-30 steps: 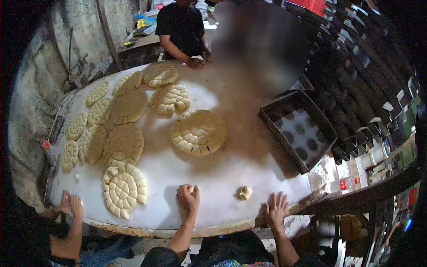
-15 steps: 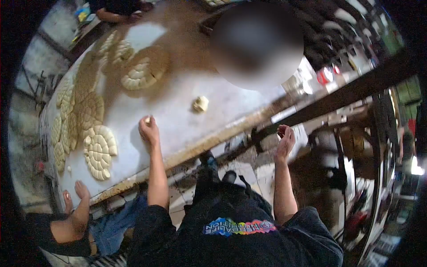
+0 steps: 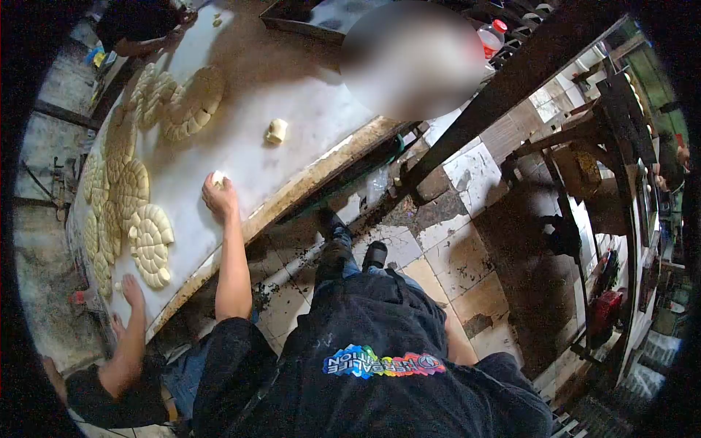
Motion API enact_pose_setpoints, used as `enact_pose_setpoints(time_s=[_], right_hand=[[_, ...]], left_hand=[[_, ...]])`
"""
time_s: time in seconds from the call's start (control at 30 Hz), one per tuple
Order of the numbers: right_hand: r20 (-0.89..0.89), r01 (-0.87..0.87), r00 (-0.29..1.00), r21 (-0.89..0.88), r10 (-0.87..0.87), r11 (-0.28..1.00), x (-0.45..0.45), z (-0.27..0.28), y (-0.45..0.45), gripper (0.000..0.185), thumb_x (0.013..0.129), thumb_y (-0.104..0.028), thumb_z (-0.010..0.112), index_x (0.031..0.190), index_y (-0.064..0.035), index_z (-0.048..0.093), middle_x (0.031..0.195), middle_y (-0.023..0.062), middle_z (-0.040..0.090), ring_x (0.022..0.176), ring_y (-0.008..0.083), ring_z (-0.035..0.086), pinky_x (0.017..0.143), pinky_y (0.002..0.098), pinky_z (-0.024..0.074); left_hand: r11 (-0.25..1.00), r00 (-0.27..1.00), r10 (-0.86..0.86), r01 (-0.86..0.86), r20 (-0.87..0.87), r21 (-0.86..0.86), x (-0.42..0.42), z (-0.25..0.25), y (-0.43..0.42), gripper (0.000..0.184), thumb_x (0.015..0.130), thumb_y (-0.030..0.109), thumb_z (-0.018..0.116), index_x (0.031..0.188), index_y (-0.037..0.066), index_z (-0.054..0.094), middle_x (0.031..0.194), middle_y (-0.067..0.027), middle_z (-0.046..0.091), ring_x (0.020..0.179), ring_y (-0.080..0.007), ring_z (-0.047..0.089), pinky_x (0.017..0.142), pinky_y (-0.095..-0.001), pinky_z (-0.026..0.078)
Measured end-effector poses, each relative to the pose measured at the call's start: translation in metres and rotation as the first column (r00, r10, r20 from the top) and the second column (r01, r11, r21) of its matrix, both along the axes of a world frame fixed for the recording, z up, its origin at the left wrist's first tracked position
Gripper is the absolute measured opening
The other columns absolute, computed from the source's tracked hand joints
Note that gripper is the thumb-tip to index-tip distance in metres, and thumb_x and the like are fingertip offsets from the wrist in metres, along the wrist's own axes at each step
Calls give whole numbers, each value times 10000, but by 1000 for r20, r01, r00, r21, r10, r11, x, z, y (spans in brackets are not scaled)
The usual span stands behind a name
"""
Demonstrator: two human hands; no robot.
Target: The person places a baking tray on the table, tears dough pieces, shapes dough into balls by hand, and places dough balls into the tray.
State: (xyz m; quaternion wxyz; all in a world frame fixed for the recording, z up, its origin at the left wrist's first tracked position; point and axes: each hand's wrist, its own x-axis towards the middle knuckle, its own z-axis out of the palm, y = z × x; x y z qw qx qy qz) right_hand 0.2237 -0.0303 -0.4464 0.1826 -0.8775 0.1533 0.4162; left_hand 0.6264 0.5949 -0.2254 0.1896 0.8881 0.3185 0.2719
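Note:
My left hand (image 3: 220, 198) is over the floury worktable (image 3: 292, 164), its fingers closed around a small piece of pale dough (image 3: 218, 177). A little farther off, to the right of that hand, a lump of dough (image 3: 276, 131) sits alone on the tabletop. To the left lies a rounded slab of dough (image 3: 151, 244), divided into many small segments. My right forearm (image 3: 458, 342) hangs beside my body, and its hand is hidden behind my shirt.
Several more segmented dough slabs (image 3: 131, 182) cover the table's left side. A co-worker's hand (image 3: 133, 292) rests at the near left corner. Another person (image 3: 139, 29) stands at the far end. A dark tray (image 3: 303, 22) and a red-capped bottle (image 3: 493, 36) are at the back.
My right hand has dropped from beside the table edge to behind my body, out of sight. My left hand still holds the dough piece. The view has shifted, showing more floor.

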Motion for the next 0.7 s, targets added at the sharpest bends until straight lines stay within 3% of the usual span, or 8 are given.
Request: enact_pose_setpoints(time_s=[0.13, 0.17, 0.2, 0.23, 0.33, 0.57, 0.63, 0.7], right_hand=[[312, -419, 847, -108, 430, 902, 77, -4, 26, 265, 798, -222, 509, 710, 0, 626, 618, 134, 608, 549, 219, 589, 534, 369, 453], [142, 119, 979, 186, -147, 975, 110, 1, 39, 263, 787, -231, 523, 740, 1, 637, 642, 150, 618, 586, 243, 606, 567, 375, 461], [-5, 667, 712, 314, -702, 675, 146, 10, 54, 268, 776, -241, 537, 769, 3, 648, 666, 165, 629, 623, 266, 624, 600, 381, 470], [57, 606, 759, 303, -649, 736, 182, 4, 62, 291, 845, -243, 525, 946, 14, 619, 712, 82, 625, 593, 159, 586, 527, 290, 459], [258, 443, 778, 421, -572, 792, 286, -10, 81, 294, 843, -240, 531, 886, 26, 649, 660, 75, 613, 565, 154, 567, 519, 297, 442], [523, 277, 721, 385, -456, 880, 414, -155, 108, 331, 833, -258, 477, 1029, -7, 566, 855, 162, 616, 782, 299, 565, 753, 389, 405], [588, 268, 674, 371, -448, 889, 423, -242, 108, 391, 850, -282, 445, 1116, -6, 522, 928, 200, 604, 873, 352, 550, 851, 418, 374], [703, 244, 589, 314, -397, 918, 420, -340, 108, 456, 866, -306, 414, 1202, -4, 479, 1002, 238, 593, 963, 406, 534, 948, 446, 343]], left_hand=[[1000, 1000, 9, -9, -4, 12, -4, 11, -9, 422, 757, 208, 645, 1141, 84, 521, 1123, -153, 530, 1065, -339, 469, 919, -423, 378], [1000, 1000, 9, -9, -2, -11, -5, 14, -11, 421, 760, 206, 640, 1145, 87, 516, 1135, -152, 524, 1074, -339, 463, 920, -421, 377], [1000, 1000, -21, 21, -12, -15, -6, 12, -8, 415, 770, 204, 628, 1150, 88, 506, 1152, -152, 515, 1087, -340, 454, 923, -421, 371], [999, 999, -34, 34, -6, -12, -6, 9, -4, 415, 770, 204, 628, 1150, 88, 506, 1152, -152, 515, 1087, -340, 454, 923, -421, 371], [994, 995, -97, 97, -6, 58, -6, -3, 11, 407, 777, 195, 625, 1145, 78, 499, 1135, -156, 518, 1074, -347, 453, 920, -426, 363], [987, 998, -62, 62, 1, -150, 10, -35, 94, 343, 785, 196, 640, 1045, 0, 534, 990, -151, 564, 897, -272, 535, 806, -368, 430], [998, 998, -58, 58, 9, 19, 13, -21, 79, 311, 834, 218, 601, 1025, -16, 532, 951, -153, 570, 843, -269, 541, 791, -358, 430], [908, 944, -45, 175, -326, 380, 7, -17, 130, 332, 892, 232, 535, 1090, -32, 501, 974, -165, 568, 868, -269, 538, 794, -368, 431]])
